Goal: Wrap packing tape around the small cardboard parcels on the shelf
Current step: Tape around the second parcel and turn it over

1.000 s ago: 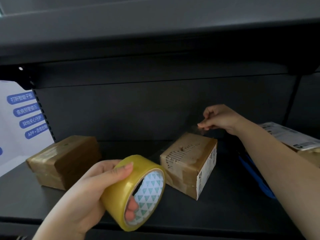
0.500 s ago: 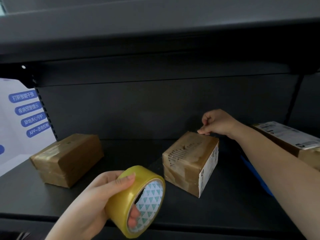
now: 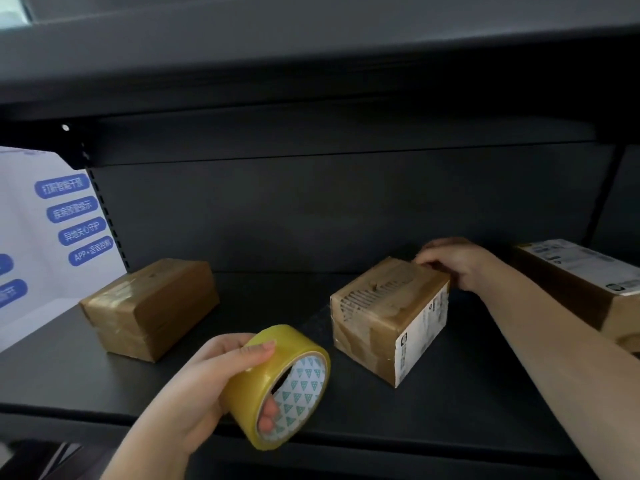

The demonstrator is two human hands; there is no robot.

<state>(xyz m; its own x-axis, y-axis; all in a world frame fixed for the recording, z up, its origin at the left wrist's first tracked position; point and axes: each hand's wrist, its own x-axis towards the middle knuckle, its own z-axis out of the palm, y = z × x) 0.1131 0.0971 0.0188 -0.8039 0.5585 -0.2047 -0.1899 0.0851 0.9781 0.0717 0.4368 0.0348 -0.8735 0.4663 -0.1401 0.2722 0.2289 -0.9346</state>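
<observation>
My left hand [image 3: 204,386] holds a roll of yellowish clear packing tape [image 3: 277,384] near the front edge of the dark shelf [image 3: 104,386], fingers through its core. A small cardboard parcel [image 3: 388,317] with a white label on its side stands in the middle of the shelf. A strip of clear tape runs from the roll toward it. My right hand [image 3: 457,265] rests on the parcel's far top corner, fingers pressed on the tape end there. A second taped parcel [image 3: 149,306] sits at the left.
A larger box with a white shipping label [image 3: 581,282] lies at the right end of the shelf. An upper shelf board [image 3: 311,64] hangs overhead. A white sign with blue labels [image 3: 52,237] stands beyond the shelf's left side.
My right hand has come down from above the middle parcel onto its far top corner. The left hand with the tape roll shifted slightly right and lower in view.
</observation>
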